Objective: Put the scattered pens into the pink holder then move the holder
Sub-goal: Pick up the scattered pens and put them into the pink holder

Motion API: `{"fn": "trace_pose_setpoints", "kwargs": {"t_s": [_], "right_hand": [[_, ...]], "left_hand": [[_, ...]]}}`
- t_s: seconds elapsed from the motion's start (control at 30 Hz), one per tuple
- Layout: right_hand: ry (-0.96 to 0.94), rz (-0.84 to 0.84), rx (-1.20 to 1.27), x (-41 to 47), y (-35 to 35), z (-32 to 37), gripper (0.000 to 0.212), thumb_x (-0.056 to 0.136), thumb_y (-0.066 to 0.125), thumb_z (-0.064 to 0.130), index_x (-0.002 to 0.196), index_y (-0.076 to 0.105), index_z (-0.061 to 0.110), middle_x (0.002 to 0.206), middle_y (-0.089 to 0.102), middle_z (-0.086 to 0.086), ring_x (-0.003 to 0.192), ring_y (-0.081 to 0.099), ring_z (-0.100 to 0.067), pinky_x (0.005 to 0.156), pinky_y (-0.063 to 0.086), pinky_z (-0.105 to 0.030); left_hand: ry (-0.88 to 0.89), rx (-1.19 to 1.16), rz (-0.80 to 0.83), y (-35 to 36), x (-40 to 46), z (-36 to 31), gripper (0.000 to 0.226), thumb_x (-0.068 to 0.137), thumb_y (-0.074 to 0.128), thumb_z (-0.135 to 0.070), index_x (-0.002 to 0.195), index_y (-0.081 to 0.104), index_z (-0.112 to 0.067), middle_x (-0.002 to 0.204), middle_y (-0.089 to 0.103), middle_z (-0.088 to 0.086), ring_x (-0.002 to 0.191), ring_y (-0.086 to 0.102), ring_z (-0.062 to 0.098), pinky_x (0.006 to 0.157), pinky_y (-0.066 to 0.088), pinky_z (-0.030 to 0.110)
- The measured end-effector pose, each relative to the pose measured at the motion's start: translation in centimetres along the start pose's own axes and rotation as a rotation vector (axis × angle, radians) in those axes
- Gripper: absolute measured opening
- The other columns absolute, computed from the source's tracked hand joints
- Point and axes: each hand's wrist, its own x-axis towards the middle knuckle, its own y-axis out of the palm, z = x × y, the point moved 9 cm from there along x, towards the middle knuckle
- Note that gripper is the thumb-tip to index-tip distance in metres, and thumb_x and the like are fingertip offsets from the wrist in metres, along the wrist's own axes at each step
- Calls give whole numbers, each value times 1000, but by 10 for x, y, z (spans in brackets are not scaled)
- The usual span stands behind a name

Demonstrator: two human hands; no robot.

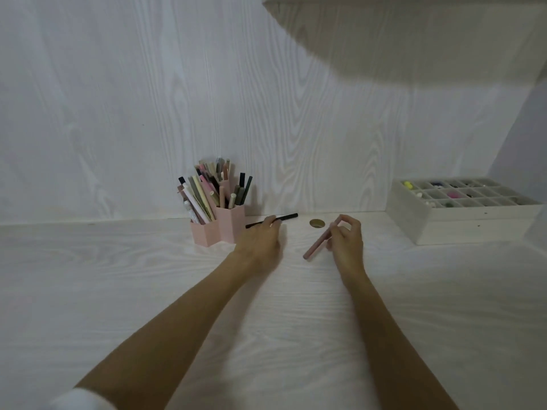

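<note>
The pink holder (213, 230), made of joined hexagonal cups, stands on the white desk (118, 291) near the back wall, packed with several pens. Just right of it my left hand (260, 241) pinches a thin black pen (288, 216), which lies nearly level and points right. Further right, my right hand (346, 236) pinches a pink pen (316, 247) by its upper end; the pen slants down to the left, its lower tip close to the desk.
A small round brass-coloured disc (317, 223) sits in the desk between my hands. A white compartment box (461, 207) with small colourful items stands at the back right. A white shelf (414, 31) overhangs at the top right.
</note>
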Motion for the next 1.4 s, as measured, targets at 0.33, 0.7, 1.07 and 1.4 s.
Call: {"fn": "trace_pose_setpoints", "kwargs": {"t_s": [0.33,0.7,1.07,1.4], "right_hand": [[82,-69,237,4,-13,-3,22,95,49,14,117,48,18,75,59,1,57,54,-10,57,46,-18],[140,-109,314,-13,-22,10,24,96,47,8,114,34,18,87,59,-13,61,57,-17,51,50,-20],[-645,-52,-175,-69,106,185,30,92,55,33,113,35,22,82,69,7,67,63,5,63,46,-9],[-1123,183,-1108,-107,238,160,30,89,57,23,112,55,5,100,69,-9,100,59,-27,86,39,-37]], "left_hand": [[-162,-60,-15,19,9,15,38,99,33,-27,132,43,-10,133,42,12,107,53,31,87,46,40],[-20,-182,-152,-2,-87,66,35,97,40,-38,128,54,-33,135,51,-15,111,53,16,86,43,28],[-486,-393,-343,-28,-144,182,19,86,54,-32,97,69,-32,105,64,-12,96,61,15,71,36,24],[-627,-408,-421,-33,-158,200,17,86,59,-39,93,66,-25,97,59,-5,83,58,15,65,34,25]]}}
